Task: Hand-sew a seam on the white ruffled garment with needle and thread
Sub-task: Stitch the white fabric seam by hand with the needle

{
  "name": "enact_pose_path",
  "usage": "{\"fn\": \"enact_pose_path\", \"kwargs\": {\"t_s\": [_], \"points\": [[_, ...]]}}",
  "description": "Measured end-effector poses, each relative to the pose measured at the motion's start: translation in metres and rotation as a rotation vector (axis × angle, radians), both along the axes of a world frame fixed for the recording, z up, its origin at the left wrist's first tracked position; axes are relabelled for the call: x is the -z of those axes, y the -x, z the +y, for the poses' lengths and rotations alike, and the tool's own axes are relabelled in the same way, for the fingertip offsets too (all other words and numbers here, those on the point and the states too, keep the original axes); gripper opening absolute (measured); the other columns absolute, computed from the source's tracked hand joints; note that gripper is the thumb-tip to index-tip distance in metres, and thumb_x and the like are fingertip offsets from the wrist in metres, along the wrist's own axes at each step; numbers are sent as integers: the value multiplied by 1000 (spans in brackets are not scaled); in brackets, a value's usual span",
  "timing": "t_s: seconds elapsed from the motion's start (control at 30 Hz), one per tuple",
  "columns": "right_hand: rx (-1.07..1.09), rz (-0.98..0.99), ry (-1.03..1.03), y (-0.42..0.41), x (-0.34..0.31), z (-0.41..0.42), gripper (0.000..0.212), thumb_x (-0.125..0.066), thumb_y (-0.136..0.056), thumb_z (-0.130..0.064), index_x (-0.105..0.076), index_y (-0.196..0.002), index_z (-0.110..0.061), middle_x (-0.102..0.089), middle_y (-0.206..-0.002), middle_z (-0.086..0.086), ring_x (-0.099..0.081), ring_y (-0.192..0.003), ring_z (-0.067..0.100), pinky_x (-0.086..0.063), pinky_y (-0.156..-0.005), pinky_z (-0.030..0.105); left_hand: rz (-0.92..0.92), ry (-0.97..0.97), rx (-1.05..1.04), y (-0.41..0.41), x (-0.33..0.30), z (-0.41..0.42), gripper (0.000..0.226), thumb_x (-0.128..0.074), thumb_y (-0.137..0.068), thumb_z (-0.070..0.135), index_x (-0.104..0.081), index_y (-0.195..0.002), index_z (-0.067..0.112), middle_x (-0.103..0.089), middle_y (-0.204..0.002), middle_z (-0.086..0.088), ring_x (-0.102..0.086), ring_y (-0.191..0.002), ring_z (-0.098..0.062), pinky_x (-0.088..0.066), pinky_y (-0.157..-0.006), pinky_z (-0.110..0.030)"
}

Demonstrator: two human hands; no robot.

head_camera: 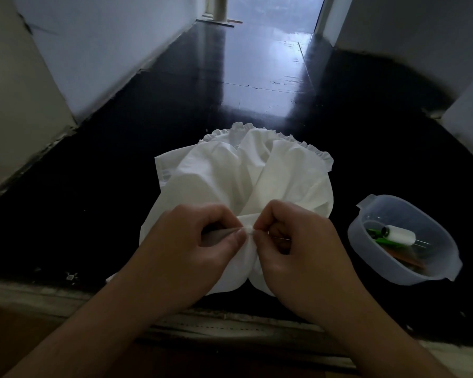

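My left hand [202,238] was curled, thumb & forefinger pinching a small fold of the white ruffled garment [238,181]. My right hand [292,241] was curled too, fingertips nipping the same fold from the other side, so both hands met at approx one spot on the near part of the cloth. A thin needle [280,238] showed in the right hand, lying across under the bent fingers; I couldn't see whether its tip was in the fabric, and no thread was visible to me.

Progress, my guess only: sewing was underway or just starting. No finished stitches could be made out, the fold was too small & bright to read. Most of the seam prob. remained to do.

The garment lay on the black floor [93,214] directly in front of me, its near part bunched up between and under my hands, the rest spread away from me w/ the ruffled edge at the far side.

To my right, well apart from the cloth, sat a clear plastic container [445,268] holding a white thread spool [400,233], sth green and a few other bits I couldn't identify.
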State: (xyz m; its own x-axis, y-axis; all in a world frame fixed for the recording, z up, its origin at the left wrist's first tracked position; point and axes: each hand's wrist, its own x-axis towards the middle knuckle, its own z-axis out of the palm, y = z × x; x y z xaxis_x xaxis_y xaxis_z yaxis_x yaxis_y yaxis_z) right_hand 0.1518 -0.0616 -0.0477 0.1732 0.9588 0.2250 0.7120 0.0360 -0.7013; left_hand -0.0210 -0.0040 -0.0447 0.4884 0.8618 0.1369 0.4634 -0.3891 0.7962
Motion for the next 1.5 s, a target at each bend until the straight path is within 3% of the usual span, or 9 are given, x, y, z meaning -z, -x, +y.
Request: {"fn": "enact_pose_path", "kwargs": {"t_s": [0.13, 0.3, 0.4, 0.63, 0.8, 1.0, 1.37, 1.5], "points": [[-6, 16, 27, 0, 1, 0, 19, -70, -92, -15, -63, -79, -28, -66, -64, -7, -66, -62, 10, -56, -57, 32, 4, 7, 8, 0, 1, 0, 10, -72, -92, 33, -76, -83, 33, -73, -76, 19, -71, -79, 2, -47, -67, -10], [-69, 178, 118, -8, -4, 2, 17, -70, -95, -19, -73, -80, -25, -62, -56, -14, -59, -54, 1, -43, -55, 14, -6, 21, 9, 1, 0, 1, 12, -71, -91, 34, -75, -81, 32, -72, -73, 17, -70, -74, 1, -47, -65, -11], [-104, 256, 141, -10, -5, 4, 22, -70, -94, -13, -73, -73, -20, -59, -55, -12, -55, -53, -1, -40, -56, 12, 1, 24, 5, 2, 0, 2, 12, -69, -89, 40, -76, -83, 33, -74, -76, 18, -71, -76, 2, -48, -66, -11], [-157, 506, 201, -16, 0, 6, 19, -69, -93, -10, -72, -74, -10, -51, -56, 4, -43, -51, 9, -34, -52, 25, -16, 79, 17, 4, 1, 5, 11, -70, -89, 40, -78, -85, 33, -75, -80, 17, -72, -80, 0, -51, -68, -13], [-173, 664, 227, -19, 3, 8, 15, -69, -82, -16, -69, -73, -4, -45, -52, -1, -38, -48, 10, -30, -50, 26, -56, 108, 36, 4, 2, 7, 12, -69, -90, 38, -79, -85, 32, -75, -79, 13, -72, -78, -6, -58, -70, -28], [-214, 828, 275, -22, 6, 9, 19, -67, -79, -12, -64, -79, 6, -38, -55, 7, -30, -50, 16, -21, -50, 32, -89, 139, 44, 5, 2, 8, 14, -71, -94, 31, -79, -82, 31, -72, -71, 13, -68, -69, -2, -46, -63, -12], [-284, 1063, 311, -20, 11, 10, 10, -66, -83, -8, -62, -84, 1, -27, -61, 6, -15, -55, 22, -15, -52, 33, -199, 226, 66, 1, 11, 9, 14, -72, -94, 32, -79, -82, 26, -73, -74, -4, -71, -75, -26, -52, -66, -34], [-277, 1096, 303, -18, 14, 11, 10, -65, -83, -8, -61, -85, 1, -26, -61, 5, -17, -53, 19, -15, -51, 32, -260, 274, 58, -1, 14, 8, 16, -74, -94, 34, -79, -82, 25, -74, -74, -3, -68, -70, -14, -51, -68, -29]]}}
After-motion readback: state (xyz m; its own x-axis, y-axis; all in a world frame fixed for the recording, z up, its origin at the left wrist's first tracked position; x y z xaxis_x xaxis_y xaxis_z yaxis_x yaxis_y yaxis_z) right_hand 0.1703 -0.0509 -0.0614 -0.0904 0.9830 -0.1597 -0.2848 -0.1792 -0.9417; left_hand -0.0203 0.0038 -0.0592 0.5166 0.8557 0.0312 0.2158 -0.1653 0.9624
